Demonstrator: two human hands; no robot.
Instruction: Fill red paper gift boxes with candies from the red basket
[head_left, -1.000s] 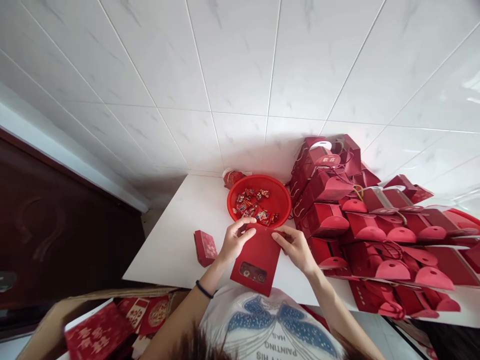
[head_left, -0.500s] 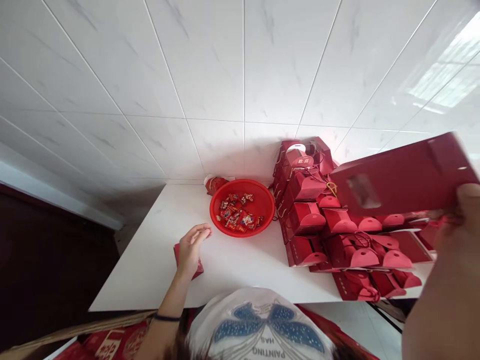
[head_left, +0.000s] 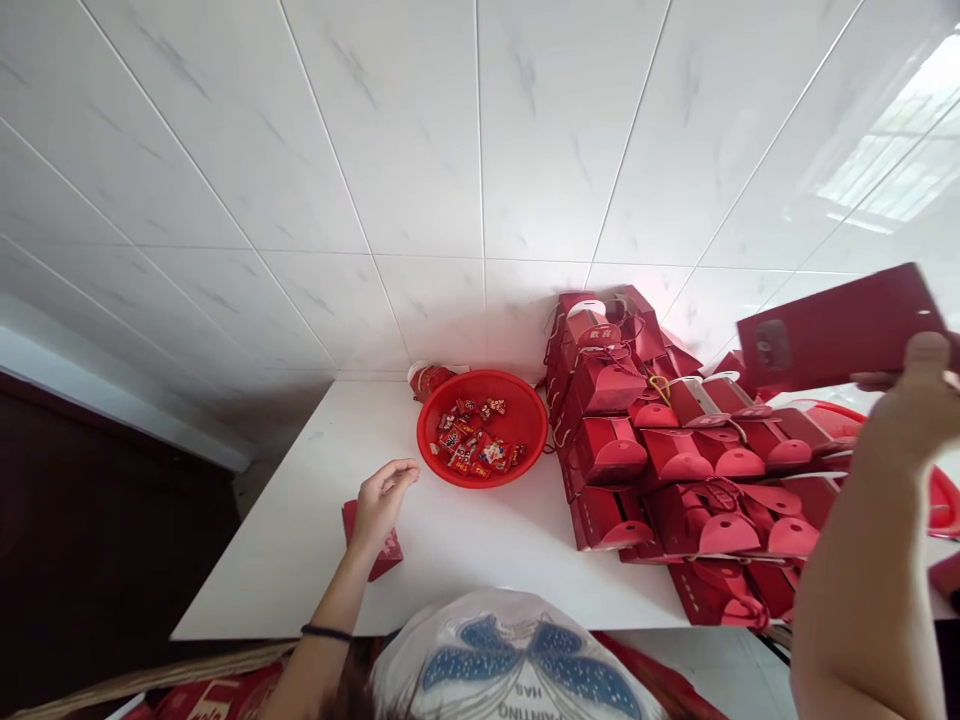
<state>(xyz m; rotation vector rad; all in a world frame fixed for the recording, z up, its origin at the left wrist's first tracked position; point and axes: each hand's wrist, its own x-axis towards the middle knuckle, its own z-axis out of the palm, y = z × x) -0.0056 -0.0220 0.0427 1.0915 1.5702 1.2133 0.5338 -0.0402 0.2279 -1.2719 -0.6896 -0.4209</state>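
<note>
My right hand (head_left: 919,385) grips one end of a long red gift box (head_left: 840,328) with a small rounded window. It is raised at the far right, above a pile of similar red gift boxes (head_left: 694,455) with cord handles and rounded flaps. My left hand (head_left: 381,500) hovers over the left part of the white table, its fingers curled in and nothing visible in them. Partly hidden under it lies a small red packet or box (head_left: 388,560). Just right of my left hand stands a red plastic basket (head_left: 481,376) containing several red-wrapped candies (head_left: 480,445).
A white table (head_left: 285,530) stands against a marbled tile wall (head_left: 420,150). Behind the basket, a red item (head_left: 429,380) lies near the wall. Another red basket (head_left: 941,500) shows partly at the right edge. Red printed bags (head_left: 214,695) sit below the table at lower left.
My right hand has carried the gift box farther right and away from me, uncovering more of the pile and a second red basket. My left hand has hardly moved. The view has shifted slightly.
</note>
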